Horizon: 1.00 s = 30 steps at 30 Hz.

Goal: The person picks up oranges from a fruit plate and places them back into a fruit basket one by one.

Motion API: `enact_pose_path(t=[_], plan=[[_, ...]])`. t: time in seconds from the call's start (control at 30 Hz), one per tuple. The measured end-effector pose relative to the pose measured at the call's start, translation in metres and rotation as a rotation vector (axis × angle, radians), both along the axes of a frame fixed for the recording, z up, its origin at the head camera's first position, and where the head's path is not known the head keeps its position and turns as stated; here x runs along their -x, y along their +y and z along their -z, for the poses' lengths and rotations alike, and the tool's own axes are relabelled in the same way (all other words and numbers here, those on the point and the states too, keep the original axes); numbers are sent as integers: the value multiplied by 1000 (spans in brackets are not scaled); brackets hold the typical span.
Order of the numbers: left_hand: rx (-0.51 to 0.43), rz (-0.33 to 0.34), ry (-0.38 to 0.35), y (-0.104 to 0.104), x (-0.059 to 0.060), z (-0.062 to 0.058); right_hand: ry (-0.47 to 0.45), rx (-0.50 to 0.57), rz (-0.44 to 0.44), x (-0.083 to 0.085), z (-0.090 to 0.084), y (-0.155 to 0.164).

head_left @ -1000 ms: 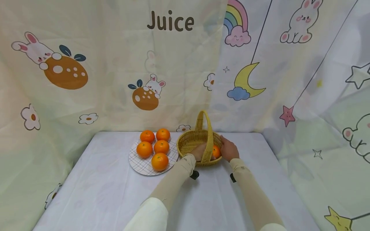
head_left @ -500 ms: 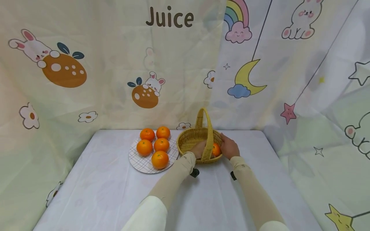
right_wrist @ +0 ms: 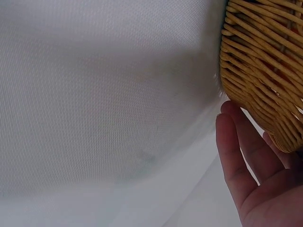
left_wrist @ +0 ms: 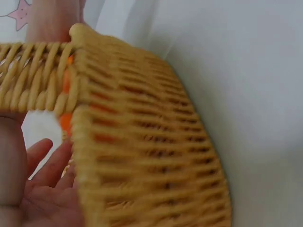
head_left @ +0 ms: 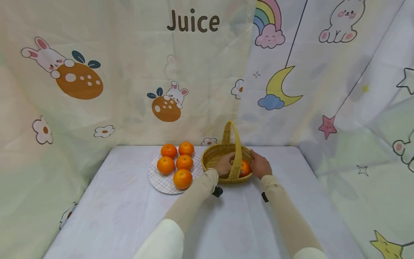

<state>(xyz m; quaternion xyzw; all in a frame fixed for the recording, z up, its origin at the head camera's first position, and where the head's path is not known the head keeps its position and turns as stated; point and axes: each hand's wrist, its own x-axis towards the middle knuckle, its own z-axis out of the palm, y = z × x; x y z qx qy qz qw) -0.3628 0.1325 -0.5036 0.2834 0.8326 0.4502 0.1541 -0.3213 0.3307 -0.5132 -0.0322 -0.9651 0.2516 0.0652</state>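
Observation:
The wicker basket (head_left: pixel 213 157) with a tall arched handle stands at the back of the table. An orange mandarin (head_left: pixel 245 168) lies in its right part, partly covered by the handle. My left hand (head_left: pixel 225 164) reaches over the near rim into the basket, left of the mandarin; in the left wrist view its fingers (left_wrist: pixel 56 163) are spread and hold nothing. At the basket's right end my right hand (head_left: pixel 261 166) holds the rim, with fingers (right_wrist: pixel 232 146) along the outer weave and the thumb mostly hidden.
Left of the basket, a white plate (head_left: pixel 159 182) with a grid pattern bears several mandarins (head_left: pixel 182 179). A white cloth covers the table (head_left: pixel 129 216). Printed curtains (head_left: pixel 207 72) hang behind and at both sides.
My left hand has drawn back from the mandarin and lifted slightly inside the basket, leaving more of the fruit in sight. The right hand stays at the rim. The head view has shifted a little.

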Motion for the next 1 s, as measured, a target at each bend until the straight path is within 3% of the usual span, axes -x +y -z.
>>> enact_pose_path(t=[0.23, 0.53, 1.0], plan=[[-98, 5, -7, -26, -1, -21, -24, 10, -19, 1, -2, -4], [-190, 21, 44, -72, -6, -38, -19, 26, -31, 0, -1, -2], [-216, -104, 29, -149, -16, -39, -49, 22, -38, -1, 0, 2]])
